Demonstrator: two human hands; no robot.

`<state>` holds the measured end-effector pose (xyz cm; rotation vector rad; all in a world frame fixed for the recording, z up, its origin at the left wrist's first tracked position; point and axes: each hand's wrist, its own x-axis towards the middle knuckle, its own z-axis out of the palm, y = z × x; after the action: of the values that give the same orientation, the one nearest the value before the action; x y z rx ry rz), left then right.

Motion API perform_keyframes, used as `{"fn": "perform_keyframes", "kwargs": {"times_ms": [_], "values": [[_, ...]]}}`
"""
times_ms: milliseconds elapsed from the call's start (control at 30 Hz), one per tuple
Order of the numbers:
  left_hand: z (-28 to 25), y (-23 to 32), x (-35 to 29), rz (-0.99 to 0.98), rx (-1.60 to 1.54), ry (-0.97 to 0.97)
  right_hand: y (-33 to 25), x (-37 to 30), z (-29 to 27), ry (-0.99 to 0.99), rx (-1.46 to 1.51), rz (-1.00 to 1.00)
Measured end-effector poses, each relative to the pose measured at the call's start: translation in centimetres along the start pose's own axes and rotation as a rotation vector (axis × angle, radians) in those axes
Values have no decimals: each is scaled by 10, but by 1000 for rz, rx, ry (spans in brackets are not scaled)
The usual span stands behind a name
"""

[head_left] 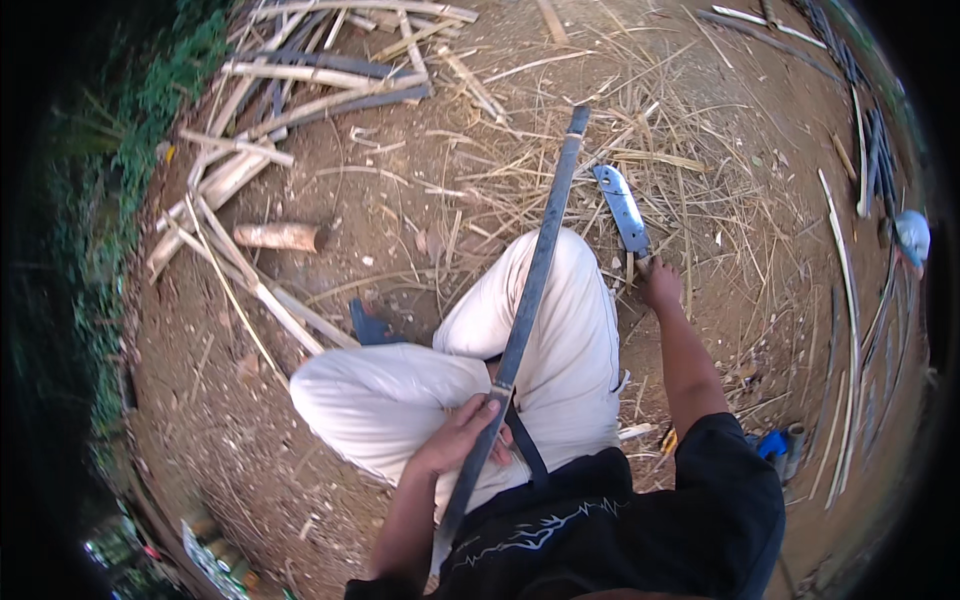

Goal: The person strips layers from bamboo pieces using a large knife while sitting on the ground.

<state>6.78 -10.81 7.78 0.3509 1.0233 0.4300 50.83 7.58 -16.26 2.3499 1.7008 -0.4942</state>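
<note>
A long, dark-skinned split bamboo strip [540,260] slants across my lap, over my raised right knee. Its far end reaches past the knee, and pale bands at its joints show along it. Low on the strip, my left hand [462,437] is closed around it. My right hand [661,284] stretches out beyond the right knee, closed on the handle of a cleaver [622,208]. The cleaver's broad metal blade points away from me, over the ground and apart from the strip. Small holes show in the blade.
Split bamboo pieces [320,76] lie heaped at the far left, with a short log [278,236] nearer me. Thin shavings [700,190] cover the ground ahead. Long strips [845,320] lie at right, near a blue object [771,444]. Green plants [150,130] line the left edge.
</note>
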Motion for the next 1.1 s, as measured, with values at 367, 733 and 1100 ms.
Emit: {"fn": "perform_keyframes", "kwargs": {"times_ms": [367, 733, 1100], "values": [[9, 0, 5, 28, 39, -9, -26, -54, -97, 229, 286, 9], [19, -5, 75, 76, -109, -272, -68, -263, -136, 209, 135, -707], [9, -35, 10, 113, 137, -209, -74, -284, -137, 7, 122, -646]]}}
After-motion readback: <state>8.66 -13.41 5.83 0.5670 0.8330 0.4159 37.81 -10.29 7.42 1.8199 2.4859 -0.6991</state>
